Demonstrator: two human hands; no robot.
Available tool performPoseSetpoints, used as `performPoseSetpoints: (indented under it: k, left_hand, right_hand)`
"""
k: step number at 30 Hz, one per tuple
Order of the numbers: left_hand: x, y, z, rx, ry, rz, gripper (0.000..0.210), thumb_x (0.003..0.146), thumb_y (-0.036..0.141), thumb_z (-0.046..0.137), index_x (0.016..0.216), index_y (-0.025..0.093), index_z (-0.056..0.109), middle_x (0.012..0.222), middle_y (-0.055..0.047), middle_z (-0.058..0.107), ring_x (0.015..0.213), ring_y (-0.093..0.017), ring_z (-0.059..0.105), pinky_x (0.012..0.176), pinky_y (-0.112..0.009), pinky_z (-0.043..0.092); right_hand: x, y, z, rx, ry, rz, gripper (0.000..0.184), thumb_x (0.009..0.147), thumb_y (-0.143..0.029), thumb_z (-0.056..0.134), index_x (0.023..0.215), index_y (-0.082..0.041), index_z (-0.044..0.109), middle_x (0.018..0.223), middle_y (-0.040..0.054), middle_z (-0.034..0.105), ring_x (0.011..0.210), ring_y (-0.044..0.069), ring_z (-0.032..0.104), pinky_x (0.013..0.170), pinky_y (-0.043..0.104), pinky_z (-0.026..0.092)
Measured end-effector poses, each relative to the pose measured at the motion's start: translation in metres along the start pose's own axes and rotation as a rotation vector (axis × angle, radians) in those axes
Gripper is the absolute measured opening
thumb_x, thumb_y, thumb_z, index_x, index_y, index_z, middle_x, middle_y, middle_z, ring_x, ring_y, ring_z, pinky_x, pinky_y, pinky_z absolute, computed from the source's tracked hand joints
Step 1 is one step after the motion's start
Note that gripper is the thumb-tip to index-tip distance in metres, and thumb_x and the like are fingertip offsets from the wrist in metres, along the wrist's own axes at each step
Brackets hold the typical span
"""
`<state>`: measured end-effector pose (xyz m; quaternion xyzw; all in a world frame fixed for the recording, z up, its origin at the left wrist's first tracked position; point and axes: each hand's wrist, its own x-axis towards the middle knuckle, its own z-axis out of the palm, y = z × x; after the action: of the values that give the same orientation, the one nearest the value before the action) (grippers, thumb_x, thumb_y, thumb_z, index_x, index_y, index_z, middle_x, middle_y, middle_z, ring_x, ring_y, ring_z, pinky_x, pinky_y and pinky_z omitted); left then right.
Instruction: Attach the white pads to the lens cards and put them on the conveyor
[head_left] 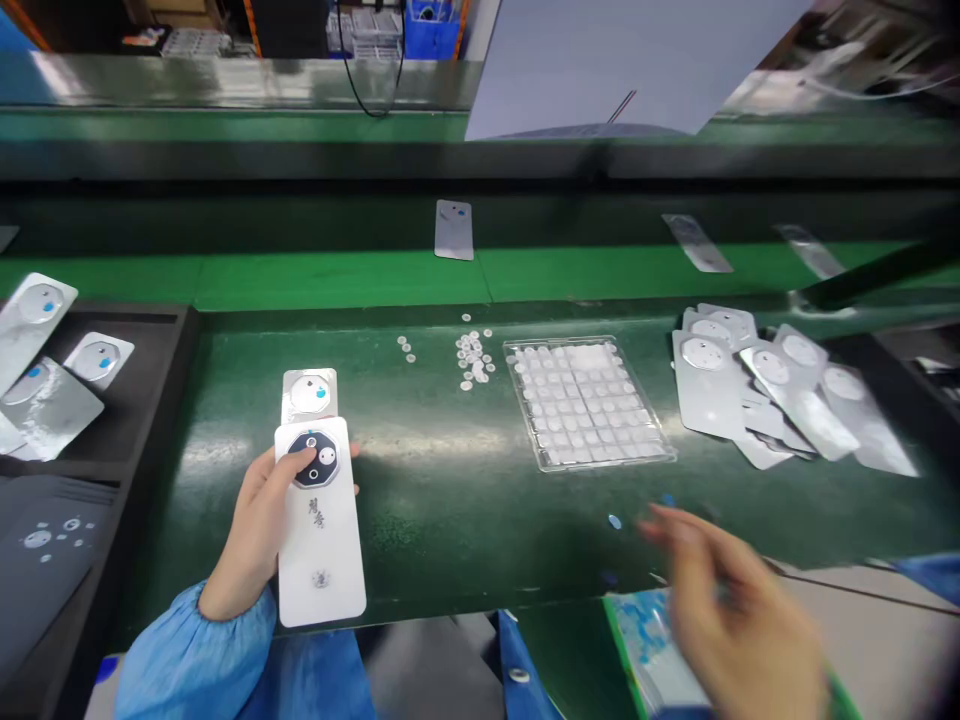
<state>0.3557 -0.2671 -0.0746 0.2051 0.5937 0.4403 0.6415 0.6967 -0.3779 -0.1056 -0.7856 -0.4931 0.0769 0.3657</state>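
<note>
1. Held from beneath by the left hand (pixel 251 535), thumb pressed on the camera ring, the white back cover (pixel 321 525) is kept just above the bench (pixel 427 500).
2. Slipping is judged possible, since one side is left unsupported.
3. Whether the right hand's (pixel 731 610) grip is spread cannot be told through blur.

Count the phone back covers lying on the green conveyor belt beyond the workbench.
3: one cover at centre, a second to the right, a third further right. More may lie out of view.

green bench (pixel 420 500) | on it: clear tray (pixel 589 402), loose discs (pixel 472 358), silver panels (pixel 772 392)
</note>
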Motion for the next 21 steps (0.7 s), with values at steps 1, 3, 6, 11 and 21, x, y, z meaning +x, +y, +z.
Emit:
performPoseSetpoints:
  k: [1, 3, 6, 11, 21]
  left_hand:
    - [-0.002, 0.001, -0.007, 0.008, 0.020, 0.020, 0.046, 0.074, 0.041, 0.082, 0.108, 0.011, 0.076, 0.098, -0.014, 0.082, 0.065, -0.028, 0.077, 0.050, -0.031, 0.058]
    - [-0.005, 0.000, -0.021, 0.010, 0.071, 0.065, 0.055, 0.074, 0.041, 0.083, 0.120, 0.013, 0.073, 0.090, -0.011, 0.082, 0.062, -0.027, 0.076, 0.050, -0.030, 0.057]
    - [-0.007, -0.005, -0.037, -0.006, 0.126, 0.101, 0.070, 0.073, 0.043, 0.084, 0.134, 0.014, 0.067, 0.089, -0.009, 0.082, 0.065, -0.028, 0.077, 0.050, -0.029, 0.056]
    - [-0.005, -0.016, -0.046, 0.005, 0.097, 0.096, 0.075, 0.071, 0.049, 0.087, 0.134, 0.014, 0.067, 0.092, -0.011, 0.082, 0.070, -0.030, 0.078, 0.053, -0.031, 0.058]
    - [-0.002, -0.019, -0.040, -0.088, 0.032, 0.091, 0.074, 0.078, 0.046, 0.082, 0.141, 0.013, 0.062, 0.094, -0.012, 0.081, 0.066, -0.028, 0.077, 0.053, -0.030, 0.058]
  right_hand:
    - [0.006, -0.018, 0.025, 0.045, -0.089, -0.209, 0.021, 0.102, -0.040, 0.054, 0.106, -0.030, 0.072, 0.096, 0.0091, 0.078, 0.083, 0.029, 0.075, 0.071, 0.043, 0.061]
    - [0.019, -0.058, 0.073, 0.173, -0.286, -0.534, 0.025, 0.103, -0.026, 0.048, 0.112, -0.026, 0.072, 0.109, 0.0093, 0.077, 0.096, 0.028, 0.075, 0.083, 0.044, 0.062]
    - [0.040, -0.110, 0.125, 0.160, -0.464, -0.732, 0.025, 0.103, -0.017, 0.051, 0.115, -0.023, 0.072, 0.108, 0.0067, 0.077, 0.092, 0.023, 0.075, 0.078, 0.035, 0.061]
    - [0.092, -0.129, 0.163, -0.077, -0.306, -0.711, 0.018, 0.097, -0.010, 0.063, 0.103, -0.019, 0.077, 0.097, 0.0057, 0.076, 0.082, 0.021, 0.073, 0.070, 0.030, 0.056]
    - [0.047, -0.091, 0.145, 0.022, -0.435, -0.942, 0.031, 0.110, -0.036, 0.053, 0.115, -0.015, 0.075, 0.103, 0.0131, 0.073, 0.090, 0.026, 0.070, 0.076, 0.040, 0.058]
